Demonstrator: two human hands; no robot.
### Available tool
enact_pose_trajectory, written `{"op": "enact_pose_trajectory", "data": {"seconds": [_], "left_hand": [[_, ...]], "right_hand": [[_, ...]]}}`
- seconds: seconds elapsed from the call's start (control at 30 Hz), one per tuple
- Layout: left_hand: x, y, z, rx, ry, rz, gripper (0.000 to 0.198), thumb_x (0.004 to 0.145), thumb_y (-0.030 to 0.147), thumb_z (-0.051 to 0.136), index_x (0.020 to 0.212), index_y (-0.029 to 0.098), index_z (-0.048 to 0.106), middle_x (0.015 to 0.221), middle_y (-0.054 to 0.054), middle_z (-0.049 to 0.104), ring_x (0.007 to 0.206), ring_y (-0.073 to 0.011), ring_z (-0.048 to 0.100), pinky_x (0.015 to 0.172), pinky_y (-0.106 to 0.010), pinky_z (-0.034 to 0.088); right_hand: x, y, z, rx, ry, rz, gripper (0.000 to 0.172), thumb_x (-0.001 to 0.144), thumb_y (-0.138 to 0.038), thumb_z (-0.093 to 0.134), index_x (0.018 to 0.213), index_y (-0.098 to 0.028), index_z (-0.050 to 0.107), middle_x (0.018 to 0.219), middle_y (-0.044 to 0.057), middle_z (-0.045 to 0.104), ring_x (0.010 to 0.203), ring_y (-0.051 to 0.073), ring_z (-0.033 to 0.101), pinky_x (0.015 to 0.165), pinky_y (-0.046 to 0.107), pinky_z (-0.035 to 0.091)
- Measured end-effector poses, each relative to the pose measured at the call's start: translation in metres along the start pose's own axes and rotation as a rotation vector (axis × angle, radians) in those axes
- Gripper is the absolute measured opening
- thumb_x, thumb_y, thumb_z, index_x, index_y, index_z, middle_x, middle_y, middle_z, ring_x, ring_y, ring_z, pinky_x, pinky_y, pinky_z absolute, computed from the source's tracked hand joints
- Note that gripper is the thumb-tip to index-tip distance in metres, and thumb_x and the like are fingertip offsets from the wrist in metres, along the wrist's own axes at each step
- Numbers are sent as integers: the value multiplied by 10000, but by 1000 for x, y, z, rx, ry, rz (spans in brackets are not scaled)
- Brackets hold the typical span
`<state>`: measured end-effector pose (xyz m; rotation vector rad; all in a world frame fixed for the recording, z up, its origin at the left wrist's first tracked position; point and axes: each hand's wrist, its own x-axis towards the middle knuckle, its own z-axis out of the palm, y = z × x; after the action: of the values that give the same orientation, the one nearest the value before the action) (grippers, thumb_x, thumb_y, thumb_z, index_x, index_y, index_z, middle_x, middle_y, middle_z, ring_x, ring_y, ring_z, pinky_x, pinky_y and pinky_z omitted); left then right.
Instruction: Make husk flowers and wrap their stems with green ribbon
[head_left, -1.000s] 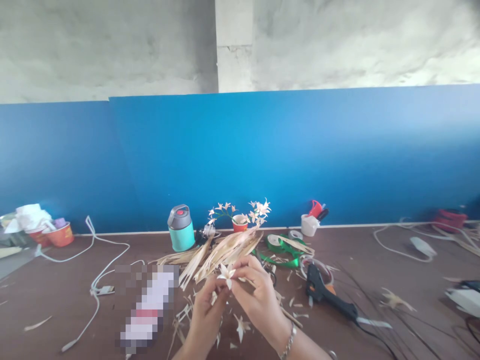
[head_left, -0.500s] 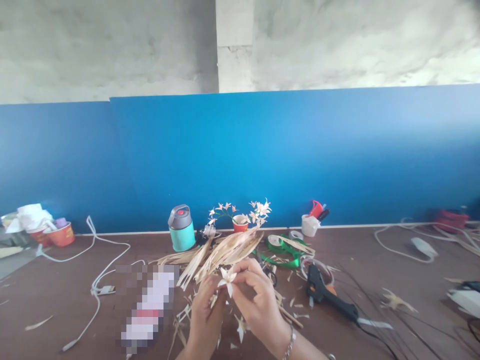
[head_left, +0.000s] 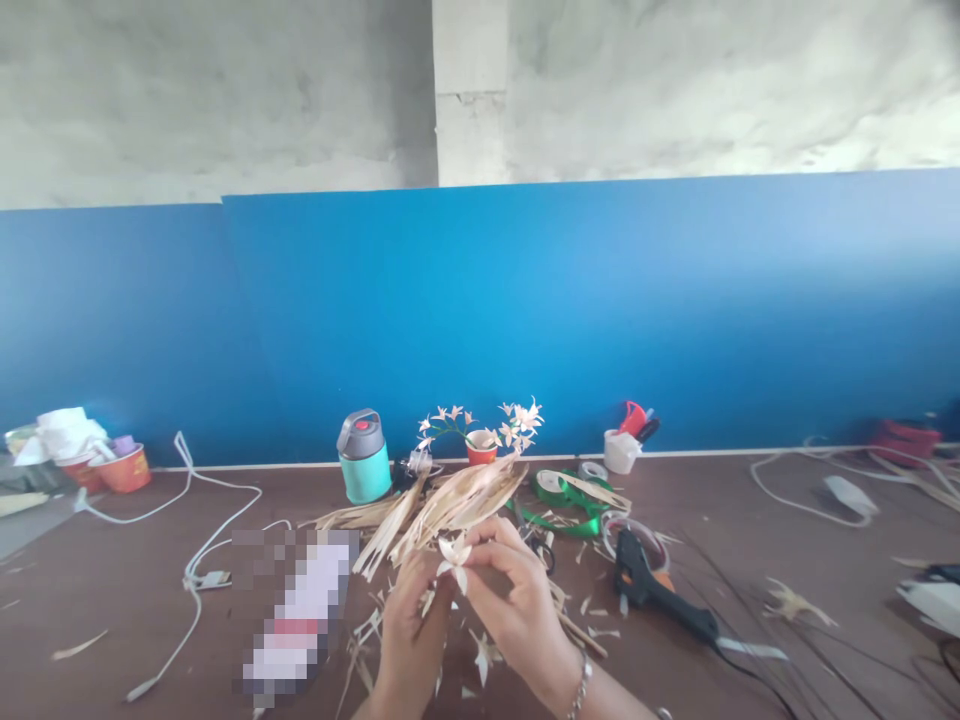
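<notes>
Left hand: your left hand [head_left: 412,605] is nearly closed, thumb and fingertips pinched at the left side of the pale flower [head_left: 453,562].
Right hand: your right hand [head_left: 517,595] has thumb and forefinger drawn almost together at the flower's right petal; its other fingers curl loosely.
Pale flower: you hold it between both hands, on the near side of the husk bundle [head_left: 457,505].
Handling the petals: they look thin and likely to crease, so you would do well to pinch lightly, steady the base with your left hand, and shape one petal at a time with your right.
Facing: its open face looks up towards you, petals fanned out; one tip points up and left, another down towards you.
Long axis: your fingers hide the base, so I can't tell how the axis runs through it; the longest visible spread goes from upper left to lower right.
Loose flower: another flower [head_left: 482,655] lies on the table [head_left: 135,590], nearer you than the husk bundle.
Glue gun: the black glue gun [head_left: 664,590] lies to the right of the husk bundle.
Red cup: the red cup [head_left: 482,455], with flower sprays [head_left: 523,420], stands just beyond the husk bundle.
</notes>
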<state>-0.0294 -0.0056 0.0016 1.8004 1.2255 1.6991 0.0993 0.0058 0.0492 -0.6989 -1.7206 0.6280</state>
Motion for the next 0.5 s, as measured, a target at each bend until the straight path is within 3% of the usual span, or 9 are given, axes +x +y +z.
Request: {"op": "enact_pose_trajectory", "data": {"seconds": [0.27,0.5], "left_hand": [[-1,-4,-1,8,44,1,134,836,243,492,824,202,620,831,-38,633,803,-194,608,735,-298,490],[-2,-5,0,34,63,-8,123,838,249,502,804,200,609,819,-36,623,783,-186,590,706,-279,473]], "right_hand": [[1,-2,0,-13,-16,7,104,781,-138,575,829,-200,643,880,54,557,834,178,569,752,309,488],[0,-4,-1,-29,9,37,41,784,-174,588,765,-198,615,877,54,561,833,179,572,757,303,478]]}}
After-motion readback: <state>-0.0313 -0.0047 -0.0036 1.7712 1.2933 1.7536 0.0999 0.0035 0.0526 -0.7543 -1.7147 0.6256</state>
